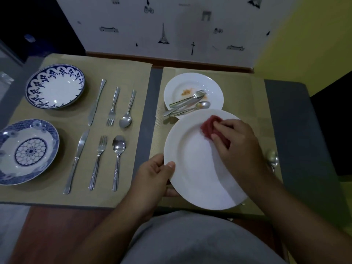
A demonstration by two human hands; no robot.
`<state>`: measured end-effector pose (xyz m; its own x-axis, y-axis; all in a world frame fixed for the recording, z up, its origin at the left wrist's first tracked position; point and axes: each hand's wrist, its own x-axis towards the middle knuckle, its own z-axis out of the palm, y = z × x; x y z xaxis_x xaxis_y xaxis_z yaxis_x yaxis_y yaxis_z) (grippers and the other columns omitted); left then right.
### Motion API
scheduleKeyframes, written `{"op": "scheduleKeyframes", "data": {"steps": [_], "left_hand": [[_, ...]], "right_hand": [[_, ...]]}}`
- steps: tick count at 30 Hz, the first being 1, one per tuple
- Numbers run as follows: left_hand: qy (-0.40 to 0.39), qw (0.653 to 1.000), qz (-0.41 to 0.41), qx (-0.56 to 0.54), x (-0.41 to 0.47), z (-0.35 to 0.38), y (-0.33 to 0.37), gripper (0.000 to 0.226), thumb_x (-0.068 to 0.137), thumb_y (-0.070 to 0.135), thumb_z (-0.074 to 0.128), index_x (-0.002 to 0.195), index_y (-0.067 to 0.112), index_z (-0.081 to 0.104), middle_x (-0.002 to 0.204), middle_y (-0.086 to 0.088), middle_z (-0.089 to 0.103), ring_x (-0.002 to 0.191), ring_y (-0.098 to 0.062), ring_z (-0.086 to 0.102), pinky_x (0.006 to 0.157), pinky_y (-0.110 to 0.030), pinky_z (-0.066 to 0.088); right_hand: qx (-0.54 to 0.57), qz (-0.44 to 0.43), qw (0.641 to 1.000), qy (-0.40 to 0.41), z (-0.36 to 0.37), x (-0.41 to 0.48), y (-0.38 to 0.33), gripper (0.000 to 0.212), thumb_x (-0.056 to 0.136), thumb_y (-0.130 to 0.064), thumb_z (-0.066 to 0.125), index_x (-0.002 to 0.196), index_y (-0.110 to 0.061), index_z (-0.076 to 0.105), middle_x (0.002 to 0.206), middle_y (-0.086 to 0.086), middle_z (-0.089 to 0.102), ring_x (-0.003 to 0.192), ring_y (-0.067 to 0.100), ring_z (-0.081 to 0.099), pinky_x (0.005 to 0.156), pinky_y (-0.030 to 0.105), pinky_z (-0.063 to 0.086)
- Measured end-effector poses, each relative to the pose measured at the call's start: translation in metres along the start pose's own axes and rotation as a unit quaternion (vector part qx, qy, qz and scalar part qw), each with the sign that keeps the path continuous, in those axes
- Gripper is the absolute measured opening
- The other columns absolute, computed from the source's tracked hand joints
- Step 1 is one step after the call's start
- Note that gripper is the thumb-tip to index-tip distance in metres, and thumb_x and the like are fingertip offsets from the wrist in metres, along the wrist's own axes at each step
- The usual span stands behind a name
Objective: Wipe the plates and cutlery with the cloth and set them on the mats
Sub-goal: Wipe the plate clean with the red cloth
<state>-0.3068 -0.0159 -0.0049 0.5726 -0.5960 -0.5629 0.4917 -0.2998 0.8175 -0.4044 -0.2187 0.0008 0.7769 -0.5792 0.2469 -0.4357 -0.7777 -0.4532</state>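
My left hand (152, 174) grips the left rim of a large white plate (194, 164), held tilted above the right mat (247, 96). My right hand (236, 138) presses a red cloth (209, 124) onto the plate's upper part. Behind it a smaller white plate (179, 86) lies on the right mat with orange crumbs and a fork, knife and spoon (188, 105) on it. On the left mat (122, 73) lie two blue-patterned plates (55, 86) (28, 151), each with a knife, fork and spoon (112, 105) (99, 161) to its right.
A spoon (272, 159) lies on the right mat just right of my right forearm. A patterned white wall (171, 25) stands directly behind the table. A dark chair back (331, 130) is at the right edge. My grey-clothed lap fills the bottom.
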Motion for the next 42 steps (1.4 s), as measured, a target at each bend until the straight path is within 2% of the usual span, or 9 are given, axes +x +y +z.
{"op": "scheduleKeyframes", "data": {"steps": [3, 8, 14, 20, 24, 31, 35, 39, 42], "left_hand": [[-0.022, 0.999, 0.001, 0.029, -0.002, -0.003, 0.001, 0.025, 0.105, 0.012, 0.05, 0.121, 0.017, 0.067, 0.102, -0.006, 0.078, 0.091, -0.026, 0.076, 0.071, -0.044, 0.064], [-0.042, 0.998, 0.014, 0.046, -0.003, -0.007, 0.004, 0.027, 0.105, 0.012, 0.048, 0.124, 0.018, 0.067, 0.103, -0.005, 0.078, 0.092, -0.025, 0.076, 0.066, -0.039, 0.063], [-0.033, 0.997, 0.041, 0.054, -0.001, -0.012, 0.005, 0.029, 0.103, 0.01, 0.051, 0.127, 0.018, 0.065, 0.105, -0.001, 0.078, 0.092, -0.018, 0.075, 0.063, -0.033, 0.061], [-0.055, 0.997, 0.026, 0.052, 0.0, -0.015, 0.005, 0.027, 0.105, 0.011, 0.048, 0.125, 0.016, 0.067, 0.104, -0.005, 0.078, 0.093, -0.024, 0.075, 0.066, -0.038, 0.063], [-0.058, 0.996, 0.04, 0.061, 0.003, -0.018, 0.009, 0.027, 0.105, 0.013, 0.049, 0.123, 0.019, 0.067, 0.105, -0.004, 0.077, 0.094, -0.022, 0.075, 0.067, -0.039, 0.063], [-0.031, 0.999, 0.014, 0.022, 0.012, -0.023, 0.014, 0.025, 0.106, 0.017, 0.048, 0.116, 0.013, 0.07, 0.1, -0.013, 0.077, 0.09, -0.028, 0.075, 0.064, -0.039, 0.061], [-0.032, 0.999, -0.027, -0.008, 0.01, -0.022, 0.009, 0.026, 0.105, 0.02, 0.048, 0.118, 0.015, 0.071, 0.103, -0.011, 0.078, 0.091, -0.029, 0.076, 0.064, -0.039, 0.061], [-0.046, 0.999, -0.025, 0.0, 0.008, -0.011, 0.01, 0.027, 0.106, 0.019, 0.047, 0.112, 0.013, 0.073, 0.099, -0.014, 0.078, 0.087, -0.03, 0.075, 0.061, -0.037, 0.061], [-0.051, 0.998, -0.019, 0.027, 0.008, -0.006, 0.01, 0.027, 0.106, 0.018, 0.047, 0.114, 0.014, 0.072, 0.101, -0.012, 0.077, 0.089, -0.03, 0.075, 0.061, -0.036, 0.061]], "right_hand": [[0.064, 0.037, 0.997, 0.031, 0.011, 0.003, -0.018, 0.036, 0.089, -0.013, 0.065, 0.125, -0.009, 0.064, 0.117, 0.004, 0.061, 0.112, 0.02, 0.052, 0.1, 0.035, 0.043], [0.044, -0.104, 0.993, -0.046, 0.018, -0.001, -0.043, 0.035, 0.091, -0.018, 0.063, 0.125, -0.01, 0.064, 0.12, 0.005, 0.064, 0.111, 0.02, 0.055, 0.102, 0.034, 0.041], [0.051, 0.063, 0.996, 0.043, 0.0, 0.01, -0.019, 0.037, 0.088, -0.015, 0.066, 0.125, -0.011, 0.063, 0.114, 0.004, 0.061, 0.106, 0.016, 0.055, 0.092, 0.029, 0.048], [0.073, -0.079, 0.993, -0.057, 0.021, -0.002, -0.053, 0.037, 0.091, -0.019, 0.063, 0.127, -0.01, 0.062, 0.118, 0.004, 0.062, 0.109, 0.016, 0.054, 0.099, 0.029, 0.044], [0.088, -0.034, 0.995, -0.002, 0.012, 0.011, -0.041, 0.037, 0.09, -0.015, 0.064, 0.127, -0.012, 0.063, 0.12, 0.002, 0.063, 0.112, 0.015, 0.054, 0.1, 0.033, 0.044], [0.074, -0.211, 0.95, -0.217, 0.006, -0.038, -0.034, 0.029, 0.091, -0.026, 0.056, 0.115, -0.017, 0.071, 0.119, -0.003, 0.066, 0.112, 0.014, 0.053, 0.109, 0.029, 0.033], [0.053, -0.228, 0.933, -0.274, -0.009, -0.051, -0.019, 0.028, 0.088, -0.022, 0.062, 0.114, -0.022, 0.071, 0.117, -0.006, 0.067, 0.11, 0.01, 0.054, 0.101, 0.033, 0.045], [0.045, -0.259, 0.943, -0.202, -0.002, -0.032, -0.029, 0.028, 0.093, -0.026, 0.056, 0.115, -0.016, 0.071, 0.116, 0.0, 0.068, 0.1, 0.018, 0.059, 0.092, 0.035, 0.047], [0.039, -0.177, 0.981, -0.066, 0.015, 0.001, -0.032, 0.029, 0.093, -0.018, 0.059, 0.12, -0.011, 0.068, 0.121, 0.006, 0.066, 0.103, 0.025, 0.058, 0.094, 0.033, 0.045]]}}
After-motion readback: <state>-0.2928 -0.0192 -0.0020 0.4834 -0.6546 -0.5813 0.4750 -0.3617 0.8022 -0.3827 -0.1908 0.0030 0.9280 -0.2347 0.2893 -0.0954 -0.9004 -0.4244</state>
